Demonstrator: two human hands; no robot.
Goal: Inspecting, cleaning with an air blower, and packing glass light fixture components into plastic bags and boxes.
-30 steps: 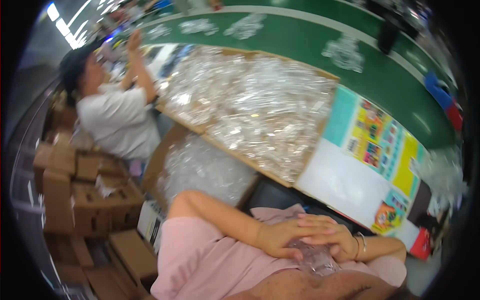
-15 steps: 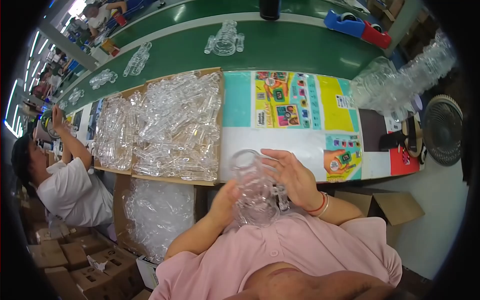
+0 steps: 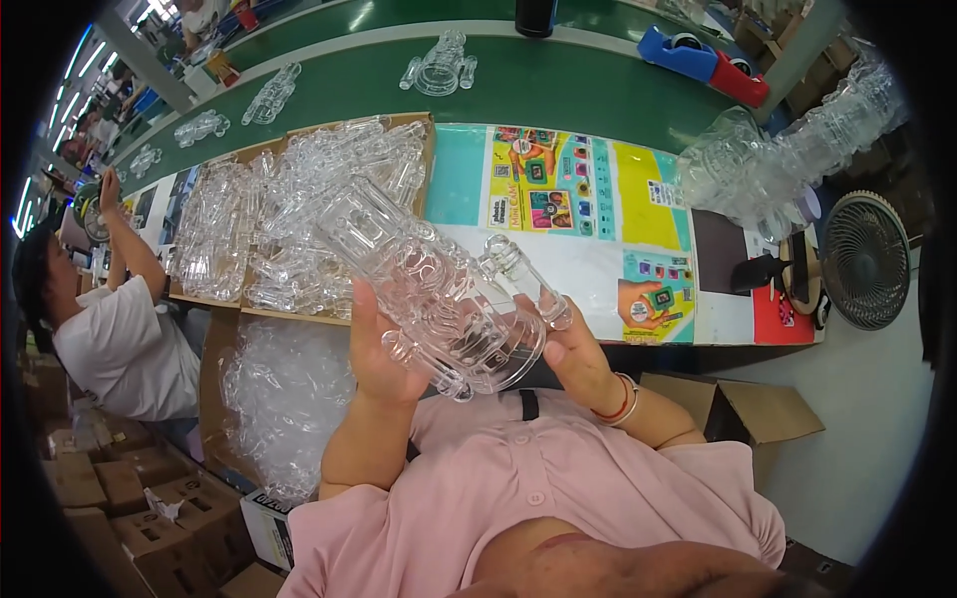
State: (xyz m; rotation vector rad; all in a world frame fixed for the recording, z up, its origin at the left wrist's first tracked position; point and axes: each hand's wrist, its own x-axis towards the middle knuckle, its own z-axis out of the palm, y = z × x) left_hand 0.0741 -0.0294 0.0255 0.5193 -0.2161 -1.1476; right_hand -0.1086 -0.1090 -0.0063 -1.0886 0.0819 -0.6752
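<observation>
In the head view, you held the clear plastic moulded shell [image 3: 439,289] tilted above the desk [image 3: 588,95] before your chest, left hand [image 3: 374,349] fingers closed under its lower edge and right hand [image 3: 573,344] fingers gripping its right end, apparently so it faced you, beside the cardboard tray [image 3: 424,149] of similar shells.

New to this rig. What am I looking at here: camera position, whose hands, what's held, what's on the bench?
One view only: a fisheye camera worn on a person's head, looking down, so straight edges bend. No robot. The left hand and right hand together hold a clear plastic moulded piece up in front of the pink shirt. Beyond it lies a cardboard tray heaped with similar clear pieces, next to a colourful printed sheet and a green belt. A small fan stands on the right; a co-worker sits on the left.
</observation>
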